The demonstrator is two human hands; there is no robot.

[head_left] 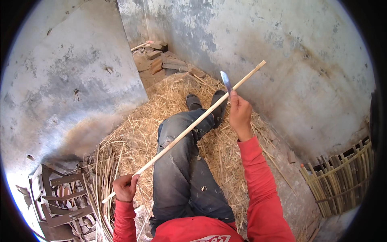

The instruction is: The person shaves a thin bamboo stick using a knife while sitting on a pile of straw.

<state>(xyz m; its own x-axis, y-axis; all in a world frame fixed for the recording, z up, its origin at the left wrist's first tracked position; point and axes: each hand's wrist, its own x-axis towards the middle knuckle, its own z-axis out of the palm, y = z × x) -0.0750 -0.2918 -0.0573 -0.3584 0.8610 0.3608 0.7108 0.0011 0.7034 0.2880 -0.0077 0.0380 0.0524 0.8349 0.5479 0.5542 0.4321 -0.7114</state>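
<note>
A long pale bamboo strip (189, 128) slants across my lap, from low on the left to high on the right. My left hand (125, 188) grips it close to its lower end, thumb along the top. Farther up the strip, my right hand (240, 114) is closed around a knife, its handle hidden in the fingers. The knife's blade (226, 81) points upward and crosses the strip just above my thumb, seemingly touching it. Beyond the blade, the strip's far end sticks out toward the wall.
Straw-like shavings (135, 131) cover the floor around my outstretched legs (179, 169). A bundle of thin strips (105, 169) lies left, beside a broken dark frame (66, 197). Bricks (155, 60) are piled in the far gap between walls. A slatted bamboo panel (342, 177) leans at right.
</note>
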